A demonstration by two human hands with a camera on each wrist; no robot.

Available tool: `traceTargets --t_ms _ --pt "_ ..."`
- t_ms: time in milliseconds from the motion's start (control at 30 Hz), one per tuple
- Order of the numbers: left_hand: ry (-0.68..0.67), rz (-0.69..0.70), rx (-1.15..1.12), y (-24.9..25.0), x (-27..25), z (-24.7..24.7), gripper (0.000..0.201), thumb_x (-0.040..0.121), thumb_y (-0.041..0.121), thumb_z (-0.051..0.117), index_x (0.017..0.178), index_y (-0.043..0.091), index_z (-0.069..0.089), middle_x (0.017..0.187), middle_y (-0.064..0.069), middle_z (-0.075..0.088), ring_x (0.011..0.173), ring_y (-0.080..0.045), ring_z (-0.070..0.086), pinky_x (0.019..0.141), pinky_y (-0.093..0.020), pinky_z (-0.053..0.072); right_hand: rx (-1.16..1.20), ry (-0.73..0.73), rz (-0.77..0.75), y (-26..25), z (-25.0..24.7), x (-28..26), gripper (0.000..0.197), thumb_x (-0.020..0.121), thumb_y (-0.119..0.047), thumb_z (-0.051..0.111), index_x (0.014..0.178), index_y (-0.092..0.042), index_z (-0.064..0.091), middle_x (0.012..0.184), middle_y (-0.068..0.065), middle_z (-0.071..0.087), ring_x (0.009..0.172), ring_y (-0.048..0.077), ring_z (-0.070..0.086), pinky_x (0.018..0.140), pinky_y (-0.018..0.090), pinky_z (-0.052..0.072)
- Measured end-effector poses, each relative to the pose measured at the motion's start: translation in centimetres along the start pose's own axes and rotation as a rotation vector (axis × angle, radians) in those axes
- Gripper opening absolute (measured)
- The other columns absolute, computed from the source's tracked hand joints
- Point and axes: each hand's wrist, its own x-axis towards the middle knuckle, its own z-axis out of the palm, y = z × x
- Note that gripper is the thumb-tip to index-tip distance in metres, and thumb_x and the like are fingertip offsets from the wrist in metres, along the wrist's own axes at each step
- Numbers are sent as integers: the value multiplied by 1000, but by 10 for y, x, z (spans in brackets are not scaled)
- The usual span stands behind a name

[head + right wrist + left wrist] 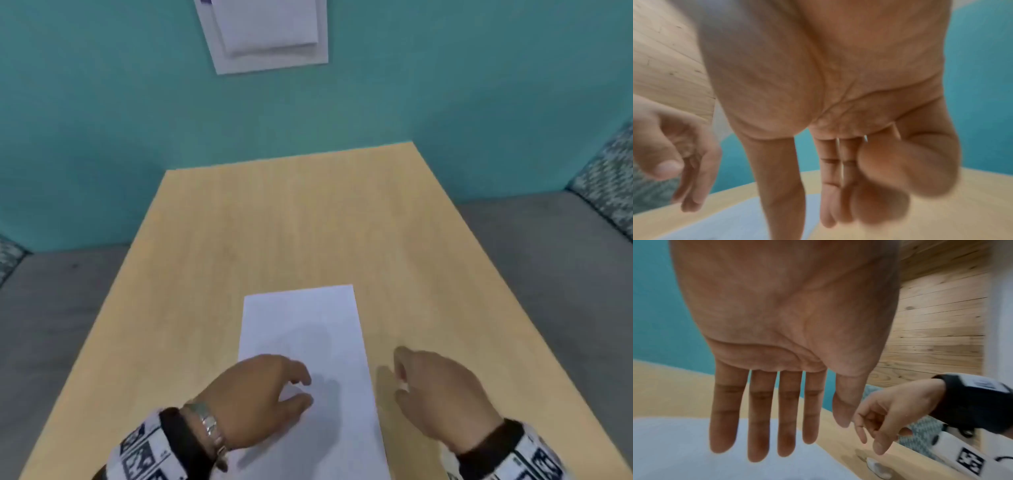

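Note:
A white sheet of paper [308, 325] lies lengthwise on the near middle of a light wooden table [274, 222]. My left hand [305, 390] hovers over the sheet's near left part, thumb and fingers slightly bent, holding nothing. In the left wrist view its fingers [764, 418] hang straight above the paper [674, 451]. My right hand [402, 375] is over bare table just right of the sheet, empty. The right wrist view is blurred: thumb and two fingers [830, 194] point down, the outer fingers are curled in.
A teal wall rises behind the table, with a white panel or stacked sheets [270, 31] at its top. Grey bench seats [548, 257] flank the table on both sides, with patterned cushions [609, 178] at the corners. Table edges fall away left and right.

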Motion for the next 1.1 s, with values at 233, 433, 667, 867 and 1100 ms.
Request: traceTargets --t_ms 233,433,667,867,1100 --pt "62 41 179 5 26 27 36 93 54 51 124 38 58 116 19 59 105 -7 55 86 -27 45 4 64 -1 5 28 23 17 88 -17 62 100 -17 50 91 -1 57 68 15 51 48 24 29" --pt "213 -112 283 -11 -30 37 29 94 37 58 122 39 57 117 18 59 101 -7 52 78 -25 40 64 263 -18 -10 45 2 15 81 -10 66 95 -5 69 85 8 72 85 26 70 57 27 48" --pt "15 -252 309 -40 -78 80 70 82 41 70 143 36 38 150 10 34 128 -17 42 100 -34 40 225 358 -254 -34 51 -39 19 77 -18 84 90 -20 71 81 -4 63 64 14 59 56 28 45" --pt "84 -122 307 -25 -79 98 82 75 67 67 142 30 38 163 8 5 150 -16 1 114 -42 26 289 356 -405 -56 61 -46 8 79 -16 84 83 -14 77 70 2 71 73 25 73 61 23 51" --pt "62 -65 282 -6 -70 95 120 60 82 66 154 28 14 163 9 -1 149 -11 2 117 -43 22 227 205 -504 -67 76 -37 5 84 -19 80 88 -22 77 64 -6 65 61 17 66 76 39 60"
